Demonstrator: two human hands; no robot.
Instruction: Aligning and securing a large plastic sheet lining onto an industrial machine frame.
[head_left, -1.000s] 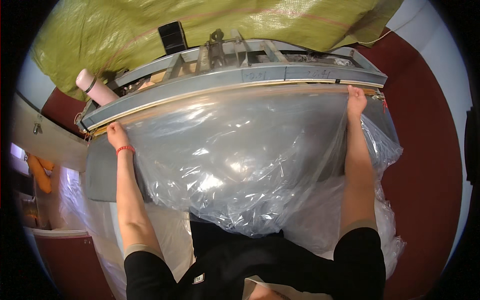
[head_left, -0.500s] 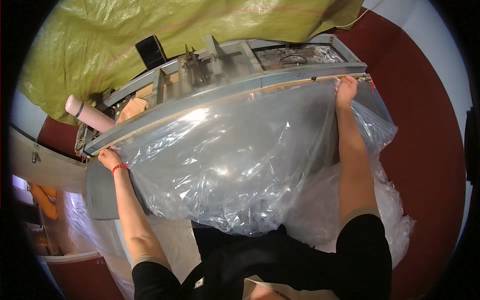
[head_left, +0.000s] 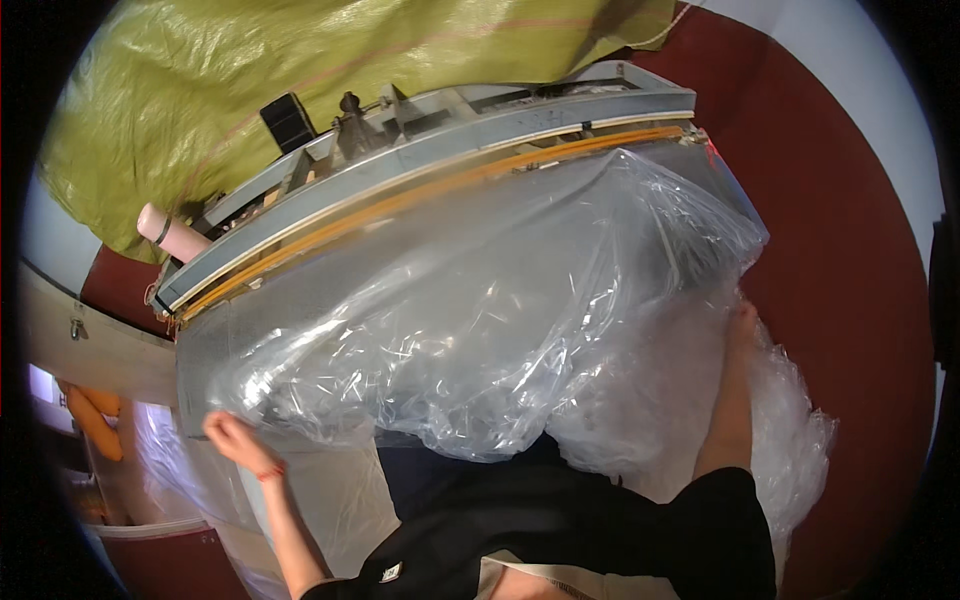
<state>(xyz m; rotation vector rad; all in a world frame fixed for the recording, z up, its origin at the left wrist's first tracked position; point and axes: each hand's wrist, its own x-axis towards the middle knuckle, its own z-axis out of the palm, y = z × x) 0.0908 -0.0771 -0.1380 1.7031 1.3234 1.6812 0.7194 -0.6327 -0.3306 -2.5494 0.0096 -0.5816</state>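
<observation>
A large sheet of clear plastic film [head_left: 480, 310] lies crumpled over a grey metal table, below the long sealing bar [head_left: 430, 180] with its orange strip. My left hand [head_left: 232, 438] grips the film's lower left edge, near the table's front corner. My right hand [head_left: 742, 318] reaches into the folds of film at the right, its fingers mostly hidden by the plastic. A red band sits on my left wrist.
A yellow-green tarpaulin [head_left: 300, 70] covers the space behind the machine. A pale pink roll [head_left: 170, 232] sticks out at the machine's left end. More clear plastic [head_left: 790, 450] hangs off the right side over a dark red floor [head_left: 850, 220]. Orange objects [head_left: 95, 420] lie at the far left.
Both hands have come back from the sealing bar toward me, dragging the film away from the bar. The film now bunches loosely on the table.
</observation>
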